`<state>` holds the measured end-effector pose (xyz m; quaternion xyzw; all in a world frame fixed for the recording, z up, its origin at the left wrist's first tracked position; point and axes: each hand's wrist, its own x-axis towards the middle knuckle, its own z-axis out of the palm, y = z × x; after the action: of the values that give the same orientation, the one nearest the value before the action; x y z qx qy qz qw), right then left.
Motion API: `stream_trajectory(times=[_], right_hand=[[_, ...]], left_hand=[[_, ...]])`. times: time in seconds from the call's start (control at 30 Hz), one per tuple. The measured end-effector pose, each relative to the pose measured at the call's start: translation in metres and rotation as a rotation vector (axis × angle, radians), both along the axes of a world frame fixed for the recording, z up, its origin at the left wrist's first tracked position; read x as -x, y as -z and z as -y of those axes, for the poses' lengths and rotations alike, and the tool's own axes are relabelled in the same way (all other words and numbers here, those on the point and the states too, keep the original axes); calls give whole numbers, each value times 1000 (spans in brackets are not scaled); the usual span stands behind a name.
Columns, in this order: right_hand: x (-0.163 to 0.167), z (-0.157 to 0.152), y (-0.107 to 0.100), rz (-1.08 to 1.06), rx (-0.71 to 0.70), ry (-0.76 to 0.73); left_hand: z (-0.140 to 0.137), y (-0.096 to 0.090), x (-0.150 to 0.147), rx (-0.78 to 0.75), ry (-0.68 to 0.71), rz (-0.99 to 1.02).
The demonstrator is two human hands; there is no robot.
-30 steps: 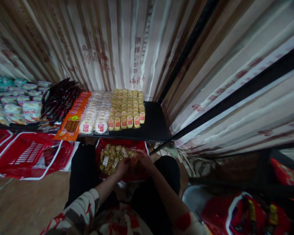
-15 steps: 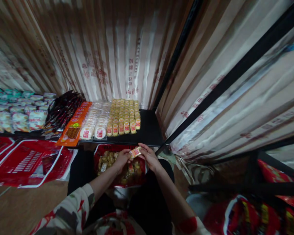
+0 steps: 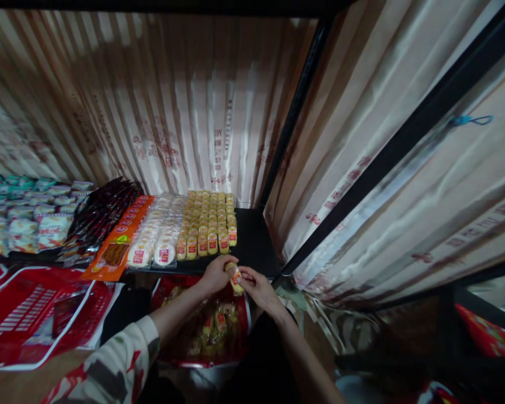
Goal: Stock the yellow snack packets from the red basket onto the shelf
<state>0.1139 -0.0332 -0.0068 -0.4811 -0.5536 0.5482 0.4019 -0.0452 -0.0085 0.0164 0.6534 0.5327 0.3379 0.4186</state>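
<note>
A small yellow wrapped snack cake [image 3: 235,279] with a red and white label is between my two hands, in front of the shelf edge. My left hand [image 3: 217,275] has its fingers closed around the upper end of it. The fingers of my right hand [image 3: 256,287] pinch its right side. Below my hands, an open red bag [image 3: 244,328] on my lap holds many similar wrapped cakes. More of these yellow cakes [image 3: 206,224] stand in tight rows on the black shelf [image 3: 252,235], just beyond my left hand.
Left of the yellow cakes are round white packaged cakes [image 3: 164,252], an orange snack packet [image 3: 116,247], dark packets [image 3: 105,216] and white-and-green packets [image 3: 53,230]. Red bags [image 3: 37,308] hang below the shelf. A black post [image 3: 294,112] and pleated curtains [image 3: 168,84] stand behind.
The snack cake has been turned from lying nearly sideways to pointing up toward the shelf. My left hand has moved to its upper end. The head view has tilted up slightly.
</note>
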Motion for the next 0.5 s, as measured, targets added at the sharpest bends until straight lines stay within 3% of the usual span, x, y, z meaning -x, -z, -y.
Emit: stream_trajectory(times=[0.1, 0.2, 0.37, 0.5], right_hand=[[-4, -13, -1, 23, -40, 49], [-7, -26, 4, 13, -66, 126], [-8, -52, 26, 47, -102, 392], [-3, -74, 41, 75, -130, 488]], left_hand=[[-12, -8, -10, -76, 27, -77], [-22, -9, -21, -102, -47, -92], [-19, 4, -39, -121, -212, 67], [-9, 16, -44, -112, -247, 8]])
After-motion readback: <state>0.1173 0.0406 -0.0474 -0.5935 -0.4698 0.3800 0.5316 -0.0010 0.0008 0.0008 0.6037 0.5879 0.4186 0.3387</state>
